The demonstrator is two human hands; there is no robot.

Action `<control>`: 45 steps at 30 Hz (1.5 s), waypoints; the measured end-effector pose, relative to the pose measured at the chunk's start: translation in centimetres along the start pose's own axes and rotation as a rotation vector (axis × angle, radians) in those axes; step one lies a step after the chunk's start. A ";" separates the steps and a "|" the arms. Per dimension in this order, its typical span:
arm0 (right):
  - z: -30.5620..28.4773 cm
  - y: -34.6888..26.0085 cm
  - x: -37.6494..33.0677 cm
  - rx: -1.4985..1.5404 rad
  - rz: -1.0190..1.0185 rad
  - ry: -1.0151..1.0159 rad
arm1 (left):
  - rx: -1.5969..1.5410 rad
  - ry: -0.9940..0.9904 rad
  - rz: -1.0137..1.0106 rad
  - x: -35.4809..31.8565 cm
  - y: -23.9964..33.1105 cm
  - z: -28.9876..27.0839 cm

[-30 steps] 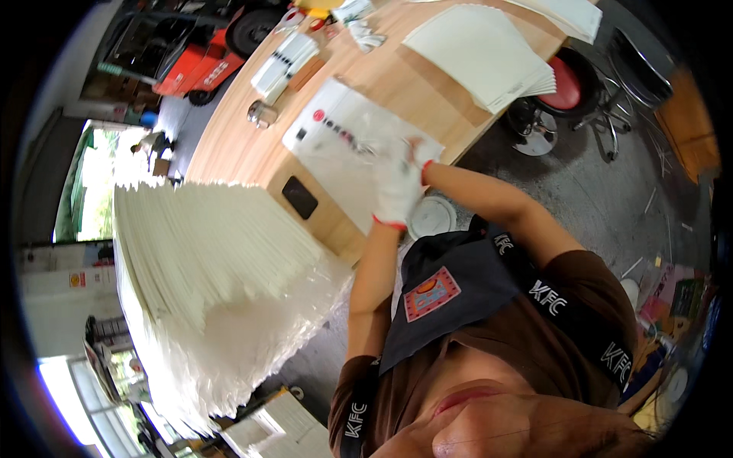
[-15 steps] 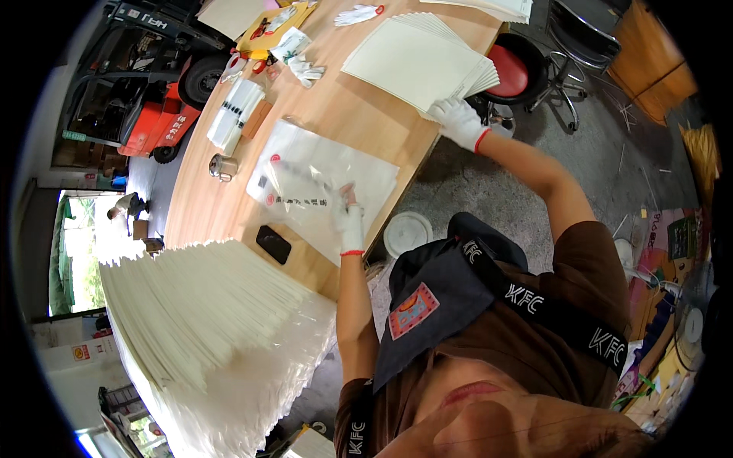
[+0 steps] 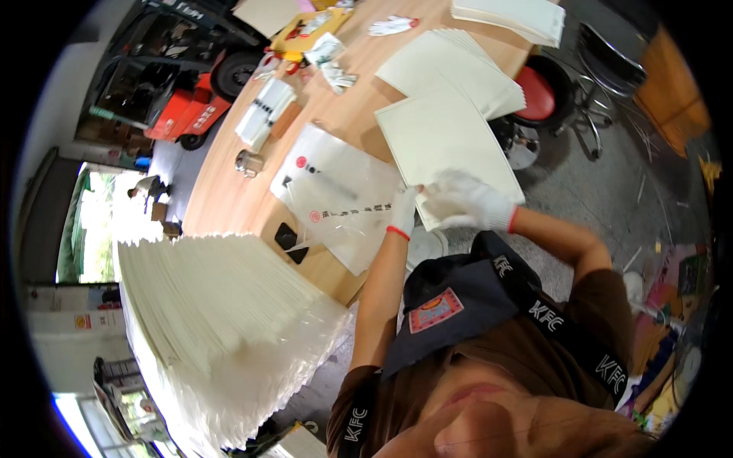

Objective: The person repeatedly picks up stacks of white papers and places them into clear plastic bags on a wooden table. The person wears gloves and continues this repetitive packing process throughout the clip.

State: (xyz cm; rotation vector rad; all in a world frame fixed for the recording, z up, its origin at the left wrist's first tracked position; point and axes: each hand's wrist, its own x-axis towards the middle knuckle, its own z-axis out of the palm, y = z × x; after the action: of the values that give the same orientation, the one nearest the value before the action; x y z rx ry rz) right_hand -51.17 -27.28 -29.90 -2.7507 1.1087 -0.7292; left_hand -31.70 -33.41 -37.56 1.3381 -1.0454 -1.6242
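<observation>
My left hand, in a white glove with a red cuff and bare fingertips, is pinched at the right edge of a clear printed plastic bag on the table. The bag's upper layer is partly raised above another bag. Beside it my right hand, gloved the same way and slightly blurred, is closed on the near end of a cream paper sheet. Whether it is one sheet or a thin set, I cannot tell. The paper slants off the table's edge, its far end near a fanned paper stack.
A tall stack of cream paper in plastic stands at the left. A black phone, a metal cup, bundled bags and loose gloves lie on the table. Beyond are a red forklift and a stool.
My right hand has come from the fanned stack toward my left hand, bringing paper with it. My left hand has moved right, lifting the bag's layer.
</observation>
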 end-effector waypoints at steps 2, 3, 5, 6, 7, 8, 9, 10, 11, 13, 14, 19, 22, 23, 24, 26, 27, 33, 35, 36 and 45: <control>-0.1 1.2 -1.8 -0.106 0.297 0.026 | 0.062 -0.063 -0.083 -2.4 3.9 -1.6; 2.7 3.9 -4.3 0.715 0.563 0.093 | 0.079 -0.128 -0.191 -3.1 5.7 -1.8; 5.9 6.6 -5.8 1.884 1.005 0.375 | 0.095 -0.219 -0.147 -4.6 7.3 -2.5; 5.9 5.8 -5.2 1.935 0.908 0.358 | 0.106 -0.271 -0.114 -4.9 7.8 -2.5; 6.0 4.9 -4.1 1.985 0.806 0.332 | 0.504 -0.189 0.004 -5.7 7.1 -1.6; 6.7 3.6 -2.9 1.758 0.799 0.380 | 0.902 -0.100 0.118 -6.7 5.5 0.4; 6.8 2.7 -1.7 1.461 0.714 0.298 | 1.296 -0.001 0.223 -7.5 4.1 1.9; 6.3 1.2 -0.6 1.240 0.861 0.246 | 1.324 -0.046 0.156 -7.9 3.8 3.1; 5.9 0.1 0.1 1.011 0.991 0.188 | 1.348 -0.090 0.088 -8.3 3.7 4.3; 7.4 0.7 0.3 0.863 0.965 0.228 | 1.131 -0.181 0.013 -8.4 4.1 4.5; 7.3 0.9 -1.0 0.818 0.923 0.185 | 0.887 -0.220 -0.003 -8.5 4.4 3.3; -2.5 -1.0 1.0 0.268 0.482 -0.089 | -0.447 -0.019 0.133 -10.2 9.7 -6.9; -4.6 -2.5 2.8 0.041 0.005 0.039 | -0.429 0.023 0.351 -13.8 15.2 -11.1; -4.8 -2.9 3.8 -0.011 -0.040 -0.020 | -0.306 0.041 0.403 -15.1 15.8 -11.2; -4.9 -3.5 4.9 -0.065 -0.086 -0.078 | -0.184 0.069 0.457 -16.6 16.7 -11.2; -3.4 -3.5 6.0 -0.201 -0.178 -0.121 | 0.143 0.113 0.506 -18.7 16.8 -7.2; -3.2 -4.0 7.0 -0.152 -0.172 -0.181 | 0.340 0.123 0.542 -19.4 15.7 -5.9; -2.9 -2.3 9.8 0.745 0.317 -0.546 | 0.520 0.438 0.607 -20.7 0.8 -7.0; -0.7 -1.0 9.1 1.420 0.655 -0.515 | 0.734 0.482 0.830 -20.1 -1.7 -8.5; -0.5 -1.4 9.5 1.451 0.724 -0.473 | 0.884 0.407 0.864 -19.7 -0.5 -8.9; 10.4 -5.0 10.1 0.227 0.247 -0.212 | 0.803 0.204 0.796 -11.7 6.4 -2.0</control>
State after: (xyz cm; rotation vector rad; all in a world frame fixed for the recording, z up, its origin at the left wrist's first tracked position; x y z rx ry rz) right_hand -36.92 -31.39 -33.76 -2.3833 1.2063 -0.4848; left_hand -27.57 -25.14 -27.72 1.2485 -1.8873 -0.4634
